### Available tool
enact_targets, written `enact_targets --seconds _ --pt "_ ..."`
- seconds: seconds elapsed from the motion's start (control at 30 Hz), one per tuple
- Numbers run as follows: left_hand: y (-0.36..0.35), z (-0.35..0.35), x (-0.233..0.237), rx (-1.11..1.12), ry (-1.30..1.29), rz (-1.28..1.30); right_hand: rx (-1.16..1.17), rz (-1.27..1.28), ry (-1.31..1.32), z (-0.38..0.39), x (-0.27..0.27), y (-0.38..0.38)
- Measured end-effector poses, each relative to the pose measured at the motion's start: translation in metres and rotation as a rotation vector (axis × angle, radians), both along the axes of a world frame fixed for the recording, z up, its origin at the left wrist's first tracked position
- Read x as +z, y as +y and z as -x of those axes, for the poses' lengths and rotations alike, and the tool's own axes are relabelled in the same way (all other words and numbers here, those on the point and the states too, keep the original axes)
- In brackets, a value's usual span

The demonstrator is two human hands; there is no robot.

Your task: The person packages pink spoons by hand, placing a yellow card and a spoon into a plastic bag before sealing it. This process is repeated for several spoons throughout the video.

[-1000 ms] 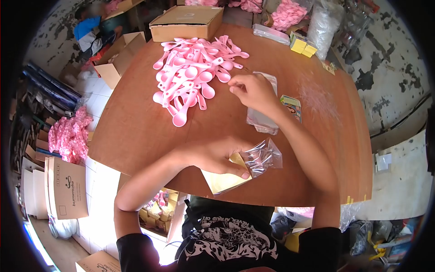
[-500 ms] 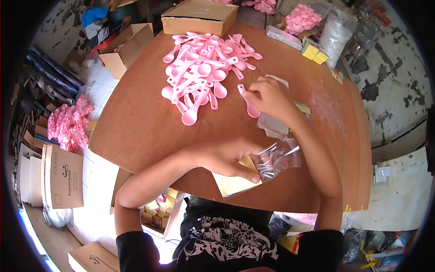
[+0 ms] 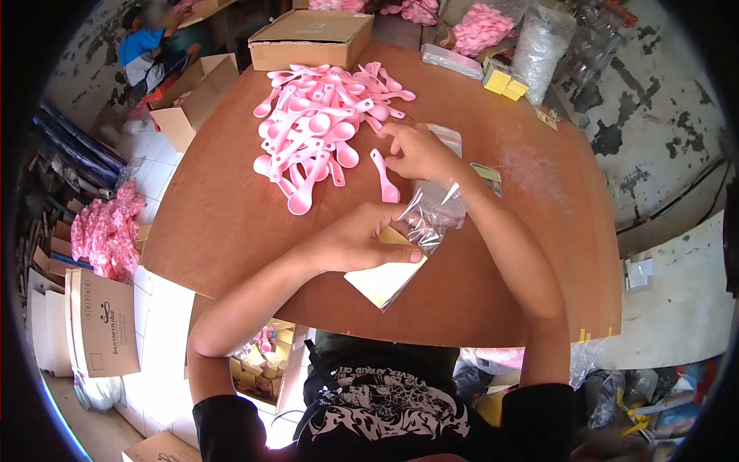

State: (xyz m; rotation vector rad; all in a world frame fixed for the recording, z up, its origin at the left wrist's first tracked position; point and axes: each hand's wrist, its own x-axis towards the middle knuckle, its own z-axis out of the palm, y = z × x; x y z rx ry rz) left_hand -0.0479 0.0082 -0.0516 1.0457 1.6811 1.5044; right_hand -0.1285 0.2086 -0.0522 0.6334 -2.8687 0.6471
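My left hand (image 3: 356,240) grips a clear plastic bag (image 3: 433,217) with a pale yellow card (image 3: 381,279) inside; its thumb presses on the card. The bag's loose end reaches up towards my right forearm. My right hand (image 3: 422,155) hovers over the table, thumb and index finger apart, with nothing visible between them. Just left of it lies a single pink spoon (image 3: 386,181), its bowl towards me. A large heap of pink spoons (image 3: 319,123) spreads farther left. Partly hidden under my right hand and wrist are flat clear plastic bags (image 3: 446,137).
A closed cardboard box (image 3: 308,48) stands behind the heap. Small yellow boxes (image 3: 504,80) and a clear plastic roll (image 3: 543,50) sit at the far right. A small printed card (image 3: 486,179) lies right of my wrist. Below the table edge, an open carton (image 3: 265,369) holds packed pieces.
The whole view has shifted a little. My left hand has moved forward with the bag and card, closer to the single spoon. My right hand's fingers have opened towards the heap.
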Motion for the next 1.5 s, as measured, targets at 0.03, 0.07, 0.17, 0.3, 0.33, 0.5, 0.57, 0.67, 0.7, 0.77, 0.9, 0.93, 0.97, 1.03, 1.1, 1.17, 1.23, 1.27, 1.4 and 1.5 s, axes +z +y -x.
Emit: enact_targets --seconds 0.03,0.07,0.17,0.3,0.33,0.5,0.57,0.67,0.7,0.77,0.9,0.93,0.97,1.03,1.1,1.17,1.23,1.27,1.4,1.5 --pt "0.002 -0.001 -0.001 0.003 -0.011 0.023 0.002 0.049 0.009 -0.001 -0.001 -0.002" --pt "0.004 -0.002 -0.005 -0.004 -0.006 0.019 0.006 0.099 0.020 -0.002 -0.002 -0.004" --pt "0.004 -0.003 -0.010 -0.028 0.035 -0.037 -0.002 0.055 0.004 0.001 -0.009 -0.006" --pt "0.001 -0.004 -0.006 -0.081 0.039 0.010 0.013 -0.082 0.047 0.000 -0.024 -0.007" --pt "0.002 -0.003 -0.005 -0.095 0.026 0.038 0.027 -0.090 0.100 -0.002 -0.024 -0.006" --pt "0.003 -0.004 -0.009 -0.090 0.089 -0.050 -0.007 -0.104 0.120 -0.002 -0.014 -0.008" --pt "0.002 -0.005 -0.009 -0.081 0.088 -0.021 -0.047 0.190 -0.058 -0.022 0.017 -0.007" --pt "0.002 -0.006 -0.011 -0.078 0.105 -0.064 -0.127 0.598 0.047 -0.050 0.019 0.028" --pt "0.001 -0.007 -0.005 -0.047 0.084 -0.018 -0.197 0.823 0.007 -0.075 0.035 0.029" --pt "0.002 -0.008 -0.004 -0.020 0.062 0.025 -0.330 0.937 0.218 -0.110 0.052 0.034" --pt "0.006 -0.011 -0.008 0.074 0.205 0.005 -0.312 1.106 0.360 -0.162 0.059 0.031" --pt "0.006 -0.011 -0.008 0.069 0.268 -0.011 -0.306 1.102 0.348 -0.169 0.054 0.028" --pt "0.007 -0.012 -0.008 0.065 0.270 -0.010 -0.299 1.099 0.338 -0.173 0.049 0.025" --pt "0.007 -0.014 -0.008 0.039 0.329 -0.040 -0.309 1.078 0.386 -0.174 0.038 0.018" --pt "0.007 -0.015 -0.004 0.035 0.294 -0.010 -0.305 1.040 0.407 -0.173 0.025 0.020" --pt "0.005 -0.014 -0.003 0.039 0.259 0.020 -0.304 1.065 0.389 -0.171 0.018 0.020" --pt "0.004 -0.013 -0.006 0.054 0.284 0.000 -0.301 1.089 0.366 -0.169 0.013 0.020" --pt "0.003 -0.012 -0.006 0.060 0.282 0.002 -0.269 1.130 0.305 -0.169 0.011 0.020" --pt "0.004 -0.013 -0.005 0.016 0.279 0.046 -0.273 1.243 0.143 -0.169 0.013 0.018" --pt "0.006 -0.013 0.001 -0.006 0.267 0.070 -0.246 1.228 0.222 -0.165 0.005 0.024"
